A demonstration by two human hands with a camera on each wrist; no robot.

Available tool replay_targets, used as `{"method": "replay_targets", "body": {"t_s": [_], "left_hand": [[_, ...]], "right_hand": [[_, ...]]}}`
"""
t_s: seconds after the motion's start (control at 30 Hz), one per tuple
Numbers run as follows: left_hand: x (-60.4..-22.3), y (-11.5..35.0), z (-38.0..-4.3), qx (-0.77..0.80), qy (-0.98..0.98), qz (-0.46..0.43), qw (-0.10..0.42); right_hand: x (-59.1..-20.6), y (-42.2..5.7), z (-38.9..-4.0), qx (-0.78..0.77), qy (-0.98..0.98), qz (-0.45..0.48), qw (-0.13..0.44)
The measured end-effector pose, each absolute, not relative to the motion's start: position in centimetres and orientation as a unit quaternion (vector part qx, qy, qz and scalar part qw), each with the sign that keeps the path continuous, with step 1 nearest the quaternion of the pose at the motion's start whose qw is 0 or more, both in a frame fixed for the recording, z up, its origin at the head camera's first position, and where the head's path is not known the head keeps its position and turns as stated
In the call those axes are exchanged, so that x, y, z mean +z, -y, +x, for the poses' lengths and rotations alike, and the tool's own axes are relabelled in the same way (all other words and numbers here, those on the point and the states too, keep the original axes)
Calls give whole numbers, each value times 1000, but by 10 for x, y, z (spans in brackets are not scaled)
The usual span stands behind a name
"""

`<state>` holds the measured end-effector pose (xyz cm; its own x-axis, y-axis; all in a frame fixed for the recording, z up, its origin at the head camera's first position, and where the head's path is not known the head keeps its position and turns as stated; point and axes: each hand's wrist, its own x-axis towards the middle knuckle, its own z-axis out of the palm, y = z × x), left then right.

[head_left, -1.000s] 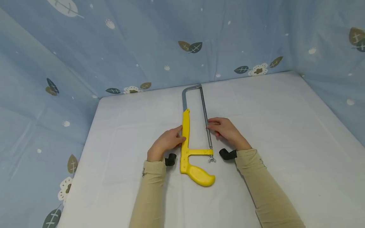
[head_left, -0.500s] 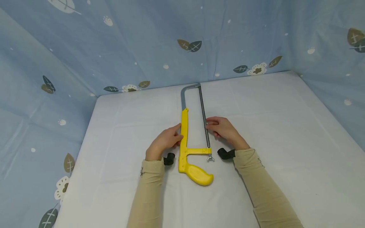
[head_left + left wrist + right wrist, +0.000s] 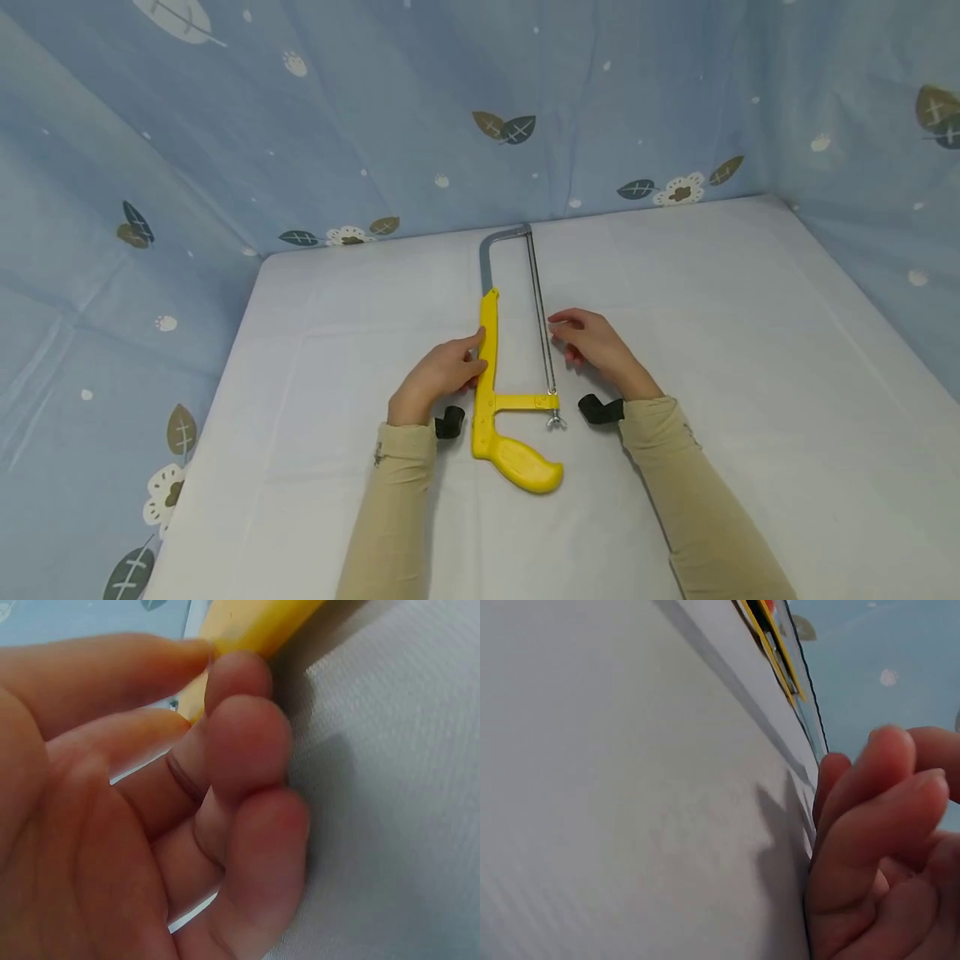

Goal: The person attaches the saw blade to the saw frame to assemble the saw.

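Observation:
A yellow-framed hacksaw [image 3: 489, 333] lies on the white table, its grey bow at the far end and its yellow handle [image 3: 528, 467] towards me. The blade [image 3: 540, 308] runs along its right side, down to a wing nut [image 3: 556, 421]. My left hand [image 3: 441, 371] pinches the left bar of the frame between thumb and forefinger; in the left wrist view the other fingers [image 3: 247, 746] are curled beside it. Just right of the blade, my right hand [image 3: 596, 343] stays loosely bent and holds nothing. Seen from the right wrist, its fingers [image 3: 870, 817] are apart from the saw.
The white-covered table [image 3: 360, 317] spreads around the saw. A blue patterned curtain [image 3: 442, 83] closes it in at the back and both sides. Black camera mounts stick out from the left wrist [image 3: 450, 422] and the right wrist [image 3: 600, 409].
My right fingers have come off the blade and sit slightly to its right. The blade, dark before, now shows as a pale strip between thin dark edges. The left hand keeps its hold.

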<state>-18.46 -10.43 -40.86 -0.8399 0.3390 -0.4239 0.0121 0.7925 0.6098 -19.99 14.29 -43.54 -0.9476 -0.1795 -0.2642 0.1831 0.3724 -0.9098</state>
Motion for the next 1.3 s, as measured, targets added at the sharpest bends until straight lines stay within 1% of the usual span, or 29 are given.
{"method": "replay_targets", "body": {"t_s": [0.27,0.4,0.6,0.83,1.1,1.3], "left_hand": [[-408,103,-182,286,-917,100,258],[-409,101,-179,276,-921,95,259],[-412,99,-177,268,-928,90,243],[-410,100,-179,252,-930,104,245],[-405,98,-179,231,-939,106,232],[-407,97,-177,224,-941,102,230]], "right_hand": [[-423,-142,-194,-560,-811,-29,168],[-415,-141,-185,-553,-808,-49,194],[-407,-143,-170,-543,-807,-85,218],[-410,-151,-147,-525,-809,-110,241],[-419,-146,-128,-511,-789,-140,309],[-423,-144,-122,-495,-794,-141,323]]}}
